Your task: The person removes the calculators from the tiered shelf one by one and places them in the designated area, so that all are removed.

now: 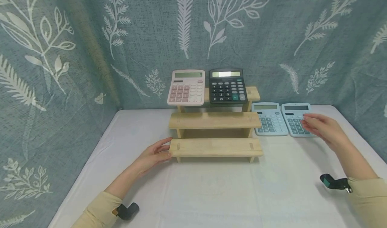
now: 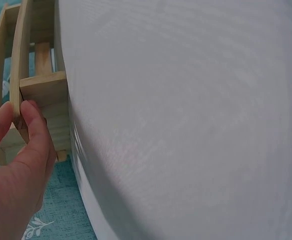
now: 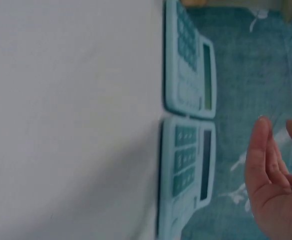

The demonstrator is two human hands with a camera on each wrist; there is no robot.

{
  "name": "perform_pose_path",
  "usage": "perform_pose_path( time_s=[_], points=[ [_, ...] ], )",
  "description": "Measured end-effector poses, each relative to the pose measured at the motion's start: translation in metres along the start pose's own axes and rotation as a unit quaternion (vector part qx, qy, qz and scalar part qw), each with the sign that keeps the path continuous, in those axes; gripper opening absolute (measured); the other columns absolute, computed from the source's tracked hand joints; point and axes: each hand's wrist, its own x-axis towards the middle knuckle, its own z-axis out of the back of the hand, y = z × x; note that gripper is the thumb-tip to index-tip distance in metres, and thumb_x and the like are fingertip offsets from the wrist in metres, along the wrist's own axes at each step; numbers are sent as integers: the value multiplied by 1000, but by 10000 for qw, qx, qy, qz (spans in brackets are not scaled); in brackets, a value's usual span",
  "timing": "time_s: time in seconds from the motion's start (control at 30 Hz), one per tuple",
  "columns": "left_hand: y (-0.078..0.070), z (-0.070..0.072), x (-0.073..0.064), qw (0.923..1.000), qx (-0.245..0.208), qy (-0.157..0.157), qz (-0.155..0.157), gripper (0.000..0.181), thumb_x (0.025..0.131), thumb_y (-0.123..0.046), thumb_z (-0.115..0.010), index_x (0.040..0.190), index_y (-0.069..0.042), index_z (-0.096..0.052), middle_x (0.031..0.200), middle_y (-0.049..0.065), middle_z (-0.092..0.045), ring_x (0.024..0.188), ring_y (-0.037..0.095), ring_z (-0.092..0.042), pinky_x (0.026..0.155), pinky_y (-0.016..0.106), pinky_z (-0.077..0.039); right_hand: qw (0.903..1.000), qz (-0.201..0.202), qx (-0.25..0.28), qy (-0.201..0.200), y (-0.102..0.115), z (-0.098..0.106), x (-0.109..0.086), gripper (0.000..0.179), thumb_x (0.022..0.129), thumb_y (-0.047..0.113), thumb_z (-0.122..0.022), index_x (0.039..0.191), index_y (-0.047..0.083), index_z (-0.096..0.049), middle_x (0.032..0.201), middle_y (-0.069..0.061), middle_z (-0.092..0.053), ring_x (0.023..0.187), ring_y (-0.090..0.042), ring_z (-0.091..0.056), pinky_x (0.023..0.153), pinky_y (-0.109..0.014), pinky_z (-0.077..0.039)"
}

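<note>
A three-tier wooden stand [image 1: 216, 147] sits on the white table, and my left hand [image 1: 154, 156] pinches the left end of its lowest board. Thumb and fingers lie on either side of that board [image 2: 16, 65] in the left wrist view. My right hand [image 1: 325, 128] hovers over the right-hand light blue calculator [image 1: 294, 118], holding nothing. In the right wrist view the fingers [image 3: 258, 155] are nearly straight, with the thumb apart from them. A second light blue calculator [image 1: 269, 120] lies to the left of the first, partly behind the stand's right end.
On the stand's top tier lean a pink-and-white calculator [image 1: 186, 86] and a black calculator [image 1: 228, 86]. A teal curtain [image 1: 145, 36] with white leaf prints hangs behind and beside the white-covered table [image 1: 211, 191].
</note>
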Motion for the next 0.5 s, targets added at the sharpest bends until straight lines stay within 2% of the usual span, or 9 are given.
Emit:
perform_pose_path(
  time_s=[0.03, 0.07, 0.17, 0.23, 0.27, 0.37, 0.5],
  points=[
    [0, 0, 0, 10000, -1, 4, -6, 69, 94, -2, -58, 153, 1, -22, 144, 31, -37, 111, 18, -59, 97, 32, -49, 10000, 39, 47, 37, 1, -2, 1, 82, 95, 47, -57, 148, -8, -28, 108, 9, -60, 90, 8, -60, 81, -16, -53],
    [0, 0, 0, 10000, -3, 6, -4, 69, 94, -1, -58, 153, 1, -21, 144, 31, -37, 111, 18, -59, 97, 32, -49, 9999, 22, 97, -14, 3, -4, 1, 81, 94, 48, -58, 148, -6, -30, 107, 12, -61, 91, 8, -60, 81, -16, -53],
    [-1, 0, -1, 10000, -1, 8, 9, 69, 94, -1, -57, 153, 1, -21, 144, 31, -37, 112, 18, -58, 98, 32, -48, 9999, 108, -9, 37, 16, -13, -3, 80, 95, 50, -57, 148, -3, -31, 122, 0, -56, 93, 7, -59, 83, -16, -52],
    [-2, 0, -1, 10000, 0, 12, 12, 69, 95, -1, -57, 153, 1, -21, 144, 31, -37, 112, 18, -58, 98, 32, -48, 9997, 172, -91, 126, 36, -21, -13, 79, 97, 47, -55, 149, -6, -29, 122, -3, -54, 93, 8, -58, 85, -17, -52],
    [-2, -1, -1, 10000, -1, 9, 23, 69, 95, -1, -57, 153, 0, -21, 144, 31, -37, 111, 18, -58, 98, 32, -48, 9997, 192, -90, 124, 41, -25, -16, 78, 97, 47, -55, 148, -5, -30, 118, 2, -54, 91, 8, -57, 85, -17, -52],
    [-2, -1, -1, 10000, -10, 6, 33, 69, 94, -1, -57, 153, 0, -21, 144, 31, -38, 110, 17, -59, 97, 31, -48, 9993, 291, -102, 227, 57, -34, -22, 77, 97, 47, -53, 148, -6, -30, 116, 4, -53, 91, 8, -56, 86, -17, -51],
    [-2, -2, 0, 10000, 0, 9, 20, 69, 94, -2, -58, 153, 1, -21, 143, 31, -38, 109, 16, -59, 97, 30, -49, 9991, 320, -80, 284, 69, -45, -25, 77, 97, 48, -54, 149, -3, -31, 124, -4, -51, 93, 7, -56, 87, -17, -50]
  ],
)
